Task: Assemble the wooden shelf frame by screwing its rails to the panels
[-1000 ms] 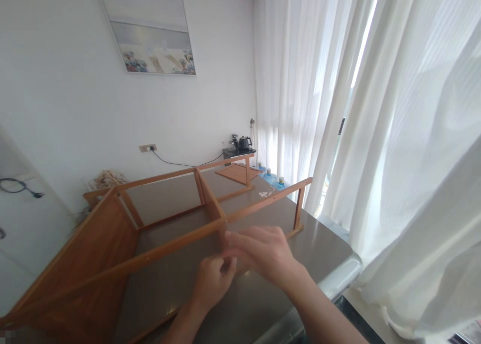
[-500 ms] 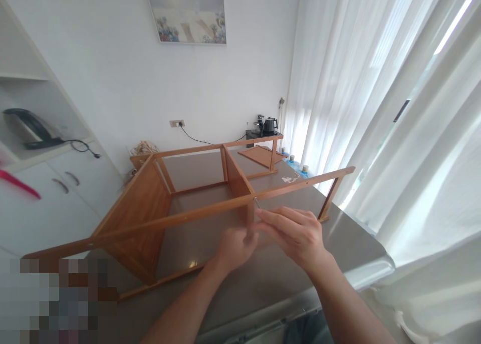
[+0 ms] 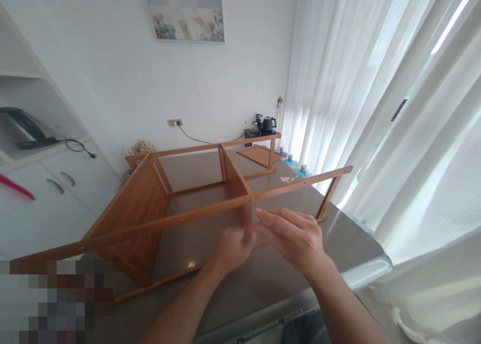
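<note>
A bamboo-coloured wooden shelf frame lies on its side on a steel countertop. A wooden divider panel stands inside it, meeting a long rail near my hands. My left hand is closed around the divider's lower end. My right hand reaches in from the right with its fingers extended, their tips just below a small metal screw at the joint. I cannot tell whether the screw is fully seated.
A loose wooden board lies on the counter's far end, beyond which stands a black kettle. White curtains hang along the right. White cabinets stand at left, and a blurred patch covers the lower left corner.
Over the last second my view swung and levelled, showing more of the frame and cabinets. My hands have shifted up to the joint, and the right fingers have opened a little from the left hand.
</note>
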The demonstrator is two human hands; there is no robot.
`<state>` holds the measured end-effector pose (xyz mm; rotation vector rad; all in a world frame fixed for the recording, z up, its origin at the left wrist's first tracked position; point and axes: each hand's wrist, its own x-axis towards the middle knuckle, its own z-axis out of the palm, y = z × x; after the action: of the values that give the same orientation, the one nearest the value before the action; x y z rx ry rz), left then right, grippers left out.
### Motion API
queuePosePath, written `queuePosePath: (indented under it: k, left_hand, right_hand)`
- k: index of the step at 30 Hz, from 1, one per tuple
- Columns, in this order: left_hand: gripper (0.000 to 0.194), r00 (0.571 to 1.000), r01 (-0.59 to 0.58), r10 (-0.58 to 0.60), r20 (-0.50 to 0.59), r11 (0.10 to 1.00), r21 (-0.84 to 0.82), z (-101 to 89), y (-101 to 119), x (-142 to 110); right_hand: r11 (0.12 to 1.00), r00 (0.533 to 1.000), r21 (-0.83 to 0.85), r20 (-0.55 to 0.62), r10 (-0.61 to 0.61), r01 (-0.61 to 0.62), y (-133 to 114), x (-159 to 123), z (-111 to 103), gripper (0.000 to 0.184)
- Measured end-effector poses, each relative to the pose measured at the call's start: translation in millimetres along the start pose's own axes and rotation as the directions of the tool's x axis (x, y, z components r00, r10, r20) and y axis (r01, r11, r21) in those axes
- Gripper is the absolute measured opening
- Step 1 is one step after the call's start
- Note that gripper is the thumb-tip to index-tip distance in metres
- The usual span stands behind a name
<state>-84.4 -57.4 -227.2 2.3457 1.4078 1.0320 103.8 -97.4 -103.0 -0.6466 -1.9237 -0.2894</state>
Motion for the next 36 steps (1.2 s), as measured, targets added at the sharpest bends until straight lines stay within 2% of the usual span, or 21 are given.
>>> queuePosePath:
  k: [8, 10, 13, 16, 22, 26, 28, 29, 30, 31, 33, 36]
  left_hand:
    - [0.035, 1.0, 0.0, 0.0, 0.019, 1.0, -0.007, -0.8, 0.2, 0.3]
    - [0.035, 1.0, -0.001, 0.001, 0.028, 1.0, -0.011, -0.9, 0.1, 0.8]
    - [0.035, 0.999, -0.001, 0.002, 0.049, 1.0, -0.022, -1.8, 0.5, 1.4]
    - [0.032, 0.997, -0.002, 0.004, 0.076, 1.0, -0.031, -4.3, 1.4, 1.7]
    - [0.029, 0.995, 0.001, 0.0, 0.099, 1.0, -0.008, -7.7, 2.8, 1.3]
    - [0.032, 0.993, 0.005, -0.009, 0.114, 0.999, 0.035, -5.4, 2.6, 1.4]
    - [0.037, 0.992, 0.011, -0.019, 0.124, 0.998, 0.065, -5.4, 2.8, 1.8]
    - [0.039, 0.991, 0.013, -0.023, 0.132, 0.997, 0.079, -6.4, 3.0, 2.2]
    - [0.04, 0.99, 0.013, -0.027, 0.142, 0.996, 0.093, -8.3, 3.3, 2.5]
    - [0.041, 0.987, 0.012, -0.028, 0.156, 0.994, 0.105, -11.3, 3.5, 2.8]
    - [0.039, 0.981, 0.008, -0.031, 0.191, 0.992, 0.123, -20.3, 3.4, 3.3]
    - [0.03, 0.953, -0.006, -0.036, 0.299, 0.991, 0.137, -37.2, 0.8, 3.3]
  right_hand:
    - [1.0, 1.0, 0.019, -0.022, 0.018, -0.018, -2.4, 1.5, 2.8, 0.023]
    - [0.996, 0.997, 0.049, -0.006, 0.073, -0.073, -5.6, 1.2, 1.5, 0.022]
    - [0.967, 0.975, 0.131, 0.027, 0.219, -0.22, -13.2, -0.4, 0.9, 0.02]
    - [0.943, 0.951, 0.131, 0.002, 0.308, -0.306, -22.1, -1.3, 3.7, 0.017]
    - [0.962, 0.96, -0.002, -0.052, 0.274, -0.275, -35.5, 2.4, 9.0, 0.009]
    - [0.956, 0.954, 0.044, -0.071, 0.292, -0.29, -45.5, 1.1, 3.6, 0.003]
    - [0.93, 0.928, 0.109, -0.088, 0.362, -0.352, -47.4, -3.5, 0.9, 0.01]
    - [0.892, 0.895, 0.174, -0.094, 0.437, -0.417, -46.3, -7.3, 0.0, 0.016]
    - [0.827, 0.842, 0.267, -0.088, 0.532, -0.494, -43.4, -12.3, -0.5, 0.022]
    - [0.728, 0.769, 0.38, -0.065, 0.636, -0.57, -38.9, -18.6, -0.7, 0.027]
    - [0.441, 0.586, 0.61, 0.048, 0.809, -0.658, -25.7, -34.9, -0.9, 0.034]
    - [-0.019, 0.335, 0.752, 0.316, 0.888, -0.659, -3.8, -65.4, -2.7, 0.035]
